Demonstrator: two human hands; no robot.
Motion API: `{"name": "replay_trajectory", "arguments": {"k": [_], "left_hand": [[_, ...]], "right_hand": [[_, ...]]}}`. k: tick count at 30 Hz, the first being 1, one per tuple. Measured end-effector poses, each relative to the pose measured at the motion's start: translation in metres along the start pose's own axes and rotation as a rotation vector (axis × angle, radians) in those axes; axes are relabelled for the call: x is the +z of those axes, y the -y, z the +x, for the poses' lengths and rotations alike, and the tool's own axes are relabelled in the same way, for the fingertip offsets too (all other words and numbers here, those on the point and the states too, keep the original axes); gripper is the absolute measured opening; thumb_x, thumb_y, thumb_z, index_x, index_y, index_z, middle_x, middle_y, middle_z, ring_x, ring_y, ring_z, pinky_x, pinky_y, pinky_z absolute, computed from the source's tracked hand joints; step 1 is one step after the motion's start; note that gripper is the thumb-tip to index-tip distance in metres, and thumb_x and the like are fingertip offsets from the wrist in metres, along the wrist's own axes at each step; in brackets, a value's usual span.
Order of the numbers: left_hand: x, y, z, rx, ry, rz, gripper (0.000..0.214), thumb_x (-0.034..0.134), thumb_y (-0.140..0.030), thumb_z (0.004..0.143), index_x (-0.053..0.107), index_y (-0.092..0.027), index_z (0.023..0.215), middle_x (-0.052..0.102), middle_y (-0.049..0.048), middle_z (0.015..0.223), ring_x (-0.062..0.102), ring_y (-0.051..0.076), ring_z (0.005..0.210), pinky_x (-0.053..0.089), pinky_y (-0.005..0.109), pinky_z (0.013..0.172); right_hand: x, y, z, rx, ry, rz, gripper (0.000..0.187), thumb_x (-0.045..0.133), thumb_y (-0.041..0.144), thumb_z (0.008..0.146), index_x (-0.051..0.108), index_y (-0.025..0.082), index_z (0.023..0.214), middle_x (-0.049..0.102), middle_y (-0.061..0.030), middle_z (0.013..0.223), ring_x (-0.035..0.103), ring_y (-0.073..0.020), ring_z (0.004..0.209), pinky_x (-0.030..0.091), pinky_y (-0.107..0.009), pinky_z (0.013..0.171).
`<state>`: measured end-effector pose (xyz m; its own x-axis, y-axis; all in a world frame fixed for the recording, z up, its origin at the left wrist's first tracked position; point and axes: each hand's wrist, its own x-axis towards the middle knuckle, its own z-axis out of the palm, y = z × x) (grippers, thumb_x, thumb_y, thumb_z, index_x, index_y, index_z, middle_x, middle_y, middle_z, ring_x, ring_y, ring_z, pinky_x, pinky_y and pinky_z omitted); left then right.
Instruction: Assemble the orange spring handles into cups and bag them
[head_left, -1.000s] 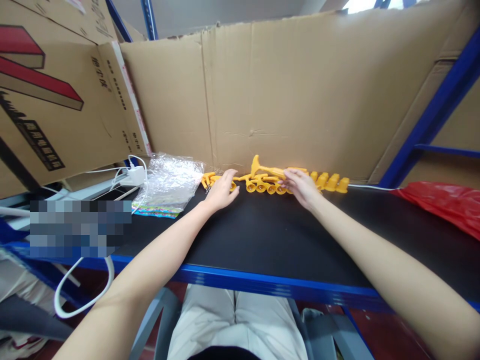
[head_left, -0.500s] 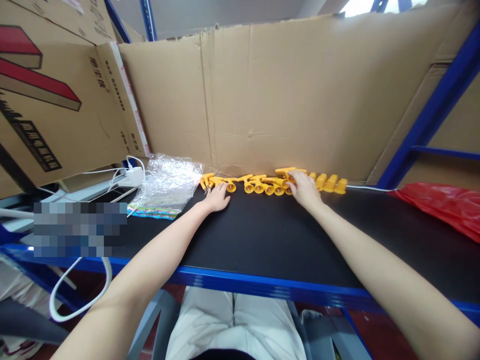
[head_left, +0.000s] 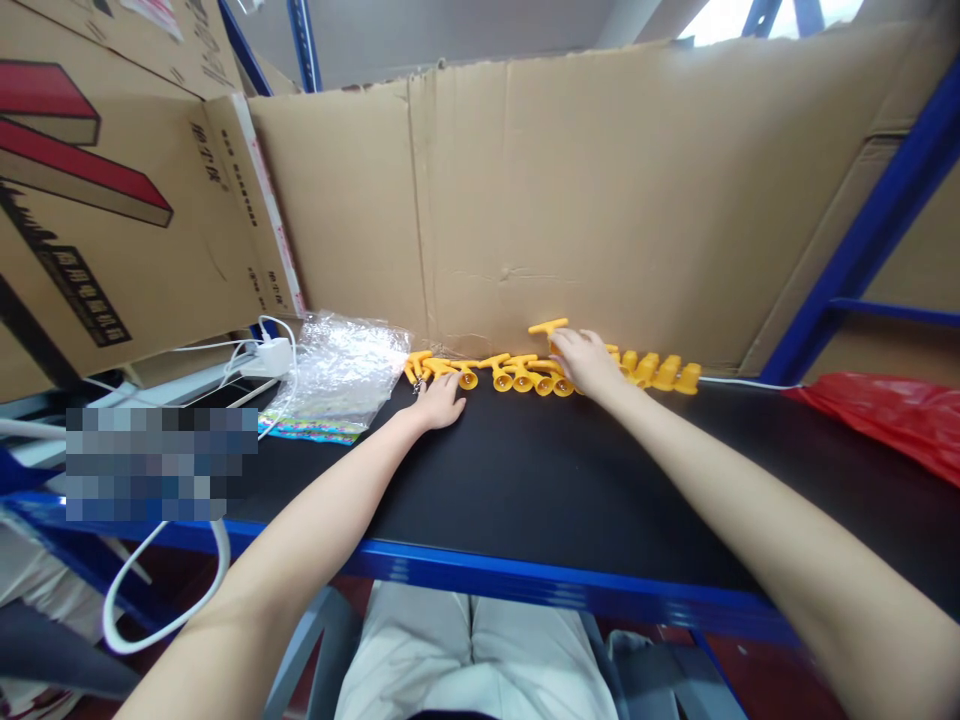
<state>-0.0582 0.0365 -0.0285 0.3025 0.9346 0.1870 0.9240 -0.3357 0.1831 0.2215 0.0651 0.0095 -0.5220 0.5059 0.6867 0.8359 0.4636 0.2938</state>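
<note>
Black surface (head_left: 525,480) holds a row of yellow T-handled pieces (head_left: 517,376); right hand (head_left: 585,362) pinches one raised piece (head_left: 547,327), left hand (head_left: 439,402) lies flat, released, near a clear bag (head_left: 341,375).

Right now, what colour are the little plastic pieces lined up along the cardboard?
Yellow-orange, all alike; the head view shows the plastic pieces best.

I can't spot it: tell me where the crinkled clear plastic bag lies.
In the head view, the crinkled clear plastic bag lies at the left of the black table top, between the white charger and the left hand.
</note>
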Motion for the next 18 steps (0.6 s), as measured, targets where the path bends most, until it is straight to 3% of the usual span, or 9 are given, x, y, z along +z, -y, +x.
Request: {"name": "replay_trajectory", "arguments": {"k": [4,10,14,18], "left_hand": [[0.001,0.000,0.000,-0.003,-0.002,0.005,0.056,0.035,-0.034,0.084,0.021,-0.020,0.136,0.026,0.0105,0.144,0.022,0.025,0.132,0.018,0.054,0.105],[0.001,0.000,0.000,-0.001,0.009,-0.007,0.057,0.035,-0.034,0.083,0.021,-0.018,0.137,0.026,0.0123,0.144,0.023,0.027,0.132,0.017,0.056,0.104],[0.001,0.000,0.000,0.000,0.003,-0.011,0.058,0.035,-0.034,0.084,0.021,-0.017,0.137,0.028,0.0133,0.143,0.023,0.027,0.132,0.018,0.056,0.104],[0.001,0.000,0.000,0.002,0.007,-0.011,0.058,0.035,-0.034,0.084,0.021,-0.017,0.137,0.029,0.0132,0.143,0.024,0.027,0.132,0.018,0.055,0.104]], "right_hand": [[0.007,0.010,0.002,-0.090,0.175,-0.076,0.025,0.038,0.021,0.087,0.055,0.012,0.104,0.056,-0.0160,0.113,0.053,-0.0247,0.102,0.026,-0.043,0.098],[0.016,0.014,-0.009,0.182,0.327,0.017,0.032,0.035,0.033,0.089,0.056,0.017,0.107,0.061,-0.0132,0.107,0.054,-0.0278,0.102,0.027,-0.054,0.094],[0.013,0.003,-0.005,0.190,0.288,0.103,0.041,0.033,0.041,0.089,0.050,0.020,0.120,0.055,-0.0113,0.121,0.049,-0.0275,0.112,0.024,-0.055,0.097],[0.000,-0.025,-0.002,0.359,0.130,0.104,0.045,0.031,0.041,0.089,0.045,0.018,0.125,0.052,-0.0119,0.126,0.046,-0.0261,0.116,0.022,-0.053,0.099]]}}
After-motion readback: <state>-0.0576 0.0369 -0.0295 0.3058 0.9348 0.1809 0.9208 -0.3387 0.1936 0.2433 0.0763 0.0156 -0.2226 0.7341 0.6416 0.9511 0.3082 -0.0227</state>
